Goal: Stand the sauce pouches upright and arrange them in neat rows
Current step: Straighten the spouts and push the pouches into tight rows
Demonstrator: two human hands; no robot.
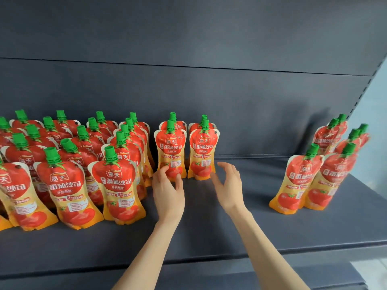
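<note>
Near edge: dark grey shelf (209, 237), matte, with a lip along the front. Both my forearms reach in from below.

Left hand (167, 193): fingers loosely curved, with the tips on the lower front of the near centre pouch (170, 151). They touch it and don't wrap round it.

Right hand (229, 185): spread open, palm turned left, holding nothing. It's just beside the base of the neighbouring pouch (202, 151); I can't tell if it makes contact.

Those two pouches stand upright side by side, each with another one directly behind it. There's a gap on both sides of the pair.

Left of that: a big block of pouches (69, 174) upright in rows running front to back, green caps up.

Right, well apart: a smaller cluster (320, 174), standing but leaning slightly.

Behind: a grey back panel (188, 91) with one horizontal seam. Slotted upright (364, 88) at right, then a pale wall (374, 105).
</note>
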